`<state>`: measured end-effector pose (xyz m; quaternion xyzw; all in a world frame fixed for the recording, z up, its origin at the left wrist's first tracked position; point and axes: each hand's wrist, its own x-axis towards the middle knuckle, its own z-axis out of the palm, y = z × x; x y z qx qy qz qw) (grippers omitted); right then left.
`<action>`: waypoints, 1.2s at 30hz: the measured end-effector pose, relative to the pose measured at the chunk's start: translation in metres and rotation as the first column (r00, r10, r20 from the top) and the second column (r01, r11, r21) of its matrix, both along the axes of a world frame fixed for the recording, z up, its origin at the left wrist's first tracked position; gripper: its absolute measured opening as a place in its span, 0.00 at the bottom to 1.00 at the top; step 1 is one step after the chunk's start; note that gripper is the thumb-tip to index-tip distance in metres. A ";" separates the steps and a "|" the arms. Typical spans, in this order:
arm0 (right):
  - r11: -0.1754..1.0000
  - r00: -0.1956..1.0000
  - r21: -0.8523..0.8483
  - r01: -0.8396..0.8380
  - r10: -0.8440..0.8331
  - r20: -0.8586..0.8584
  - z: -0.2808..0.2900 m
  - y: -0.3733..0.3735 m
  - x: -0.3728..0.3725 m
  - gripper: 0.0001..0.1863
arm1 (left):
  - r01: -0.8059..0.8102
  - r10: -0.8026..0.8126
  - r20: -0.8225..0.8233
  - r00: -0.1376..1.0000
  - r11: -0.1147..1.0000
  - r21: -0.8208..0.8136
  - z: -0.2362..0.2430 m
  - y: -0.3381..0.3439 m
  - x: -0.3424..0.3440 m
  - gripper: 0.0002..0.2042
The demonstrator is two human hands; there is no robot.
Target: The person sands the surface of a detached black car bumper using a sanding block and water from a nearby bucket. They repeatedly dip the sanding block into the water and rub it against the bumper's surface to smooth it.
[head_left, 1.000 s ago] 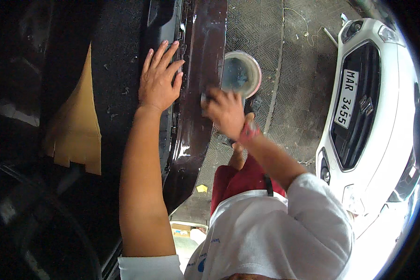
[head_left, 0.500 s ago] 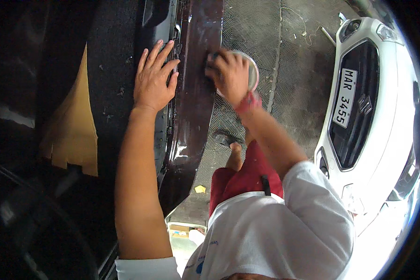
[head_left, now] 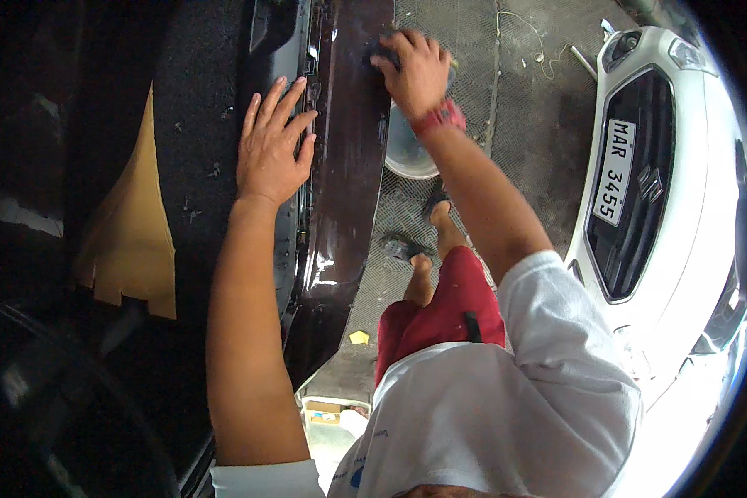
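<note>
Near the far end of the maroon panel [head_left: 347, 166], the right hand [head_left: 419, 75] had its fingers curled over a dark pad [head_left: 383, 55] at the panel's right edge, while the left hand [head_left: 275, 145] lay flat, fingers spread, on the black trim [head_left: 284, 50] just beside it. To my eye, working well there called for a flat pad, light, even pressure and extra care where the edge fell away. With the bucket [head_left: 412, 175] on the floor [head_left: 523, 191] just below the right wrist, wetting the pad often looked easy, and the left hand seemed best kept as a brace.
</note>
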<state>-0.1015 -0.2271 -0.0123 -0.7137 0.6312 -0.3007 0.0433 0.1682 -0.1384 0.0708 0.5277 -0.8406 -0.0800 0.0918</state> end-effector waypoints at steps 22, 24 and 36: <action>0.918 0.924 0.106 -0.382 0.378 0.061 0.009 0.176 0.043 0.22 | -0.018 0.018 0.004 1.000 0.999 0.043 0.003 0.003 0.009 0.16; 0.877 0.878 0.039 -0.479 0.479 0.011 0.002 0.158 0.035 0.21 | -0.025 0.025 0.012 1.000 0.998 0.053 0.006 0.005 0.011 0.16; 0.919 0.920 0.057 -0.390 0.387 0.060 0.011 0.124 0.040 0.21 | -0.032 0.031 0.015 0.999 0.996 0.087 0.007 0.009 0.009 0.18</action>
